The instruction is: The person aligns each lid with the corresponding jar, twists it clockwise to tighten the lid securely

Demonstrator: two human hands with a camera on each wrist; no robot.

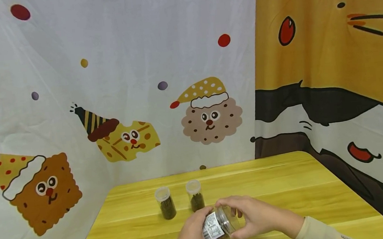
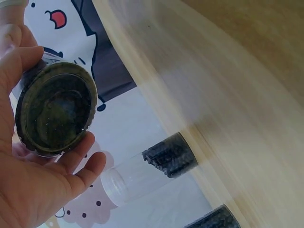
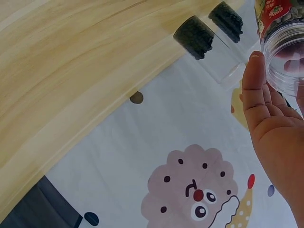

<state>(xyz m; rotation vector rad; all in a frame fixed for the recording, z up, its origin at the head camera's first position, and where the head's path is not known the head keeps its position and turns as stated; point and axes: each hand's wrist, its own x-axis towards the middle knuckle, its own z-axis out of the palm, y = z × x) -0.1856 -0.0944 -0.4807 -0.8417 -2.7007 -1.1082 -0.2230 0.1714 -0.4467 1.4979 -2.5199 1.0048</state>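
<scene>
A clear jar (image 1: 211,228) with a white printed label lies tilted in my left hand (image 1: 190,238), thumb and fingers gripping its body. The left wrist view shows its round base (image 2: 57,114) with dark contents behind it. My right hand (image 1: 254,214) holds the jar's clear lid (image 1: 232,220) at the mouth end, thumb and fingers round its sides. Whether the lid is still seated on the jar, I cannot tell. In the right wrist view a red patterned label (image 3: 275,12) shows on the jar, partly cut off by the frame.
Two slim clear containers, one left (image 1: 166,206) and one right (image 1: 196,200), stand beyond my hands, each part filled with dark granules. They stand upright on the yellow wooden table (image 1: 136,232). A cartoon-printed curtain (image 1: 155,34) hangs behind the table.
</scene>
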